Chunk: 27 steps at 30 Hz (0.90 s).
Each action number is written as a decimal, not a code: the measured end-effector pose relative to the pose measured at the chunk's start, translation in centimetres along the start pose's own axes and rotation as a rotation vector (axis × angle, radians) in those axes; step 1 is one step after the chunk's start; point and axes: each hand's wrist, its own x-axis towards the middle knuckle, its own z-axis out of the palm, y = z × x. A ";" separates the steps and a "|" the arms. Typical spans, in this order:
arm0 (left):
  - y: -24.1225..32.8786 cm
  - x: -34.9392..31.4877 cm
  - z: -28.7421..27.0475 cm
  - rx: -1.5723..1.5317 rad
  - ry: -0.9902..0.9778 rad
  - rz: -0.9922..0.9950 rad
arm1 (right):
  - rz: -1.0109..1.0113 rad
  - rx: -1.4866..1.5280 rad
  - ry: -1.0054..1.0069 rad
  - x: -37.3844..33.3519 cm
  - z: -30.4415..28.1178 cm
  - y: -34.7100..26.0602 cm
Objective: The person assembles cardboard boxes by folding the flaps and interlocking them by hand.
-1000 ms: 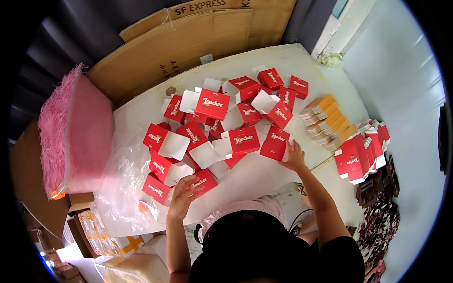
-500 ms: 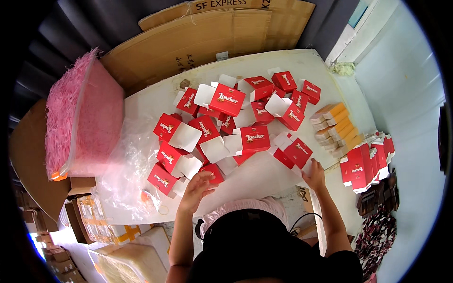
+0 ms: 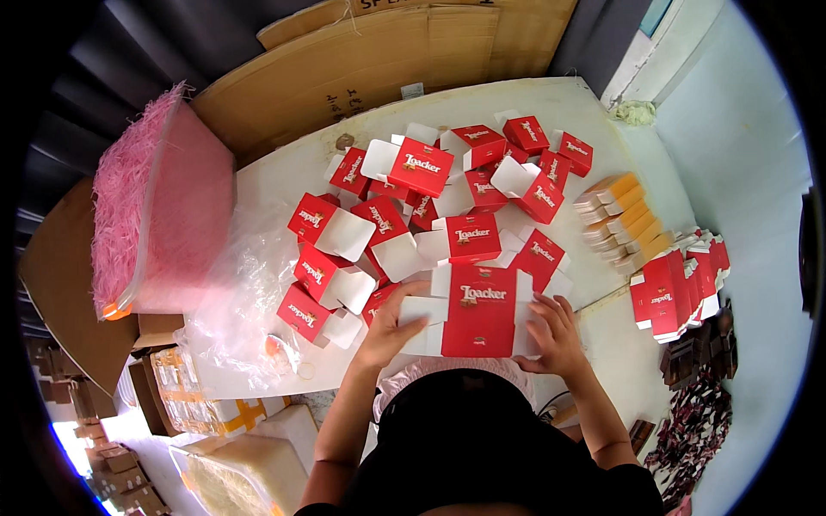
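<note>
A red carton blank with white side flaps is held up in front of my body, over the near edge of the table. My left hand grips its white flaps on the left, thumb and fingers closed on them. At its right white edge is my right hand, with bent fingers and thumb around that side. Just beyond the blank lies a folded red box with white flaps showing. Several more red boxes lie piled across the table, many with white flaps sticking out.
To the right are a stack of flat red cartons and a group of yellow-and-white packets. A pink bin of shredded paper stands at the left, beside crumpled clear plastic. Cardboard sheets lean along the back.
A red carton blank is now between my hands. My right hand has left the box on the right and come inward; my left hand has moved right and closed on the blank's flaps.
</note>
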 end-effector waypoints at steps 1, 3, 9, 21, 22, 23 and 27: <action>-0.4 -0.4 -0.5 -0.059 0.025 -0.015 | 0.007 0.005 -0.009 0.7 0.2 -0.3; -1.0 -1.1 -1.3 -0.180 0.069 -0.039 | 0.165 0.231 0.206 1.7 1.2 -0.8; -1.4 -3.4 -1.8 -0.138 0.189 0.001 | 0.801 1.211 0.331 3.1 4.1 -1.8; 4.9 -1.9 -3.0 0.621 -0.070 -0.004 | 0.470 0.858 -0.238 6.0 1.4 -4.6; 5.5 -1.6 -3.0 0.656 -0.147 -0.038 | 0.471 0.859 -0.239 6.0 1.4 -4.7; 5.8 -1.4 -3.0 0.683 -0.229 -0.070 | 0.478 0.855 -0.242 6.0 1.2 -4.7; 5.3 -0.6 -2.9 0.562 -0.617 -0.174 | 0.416 0.814 -0.222 6.4 1.4 -4.4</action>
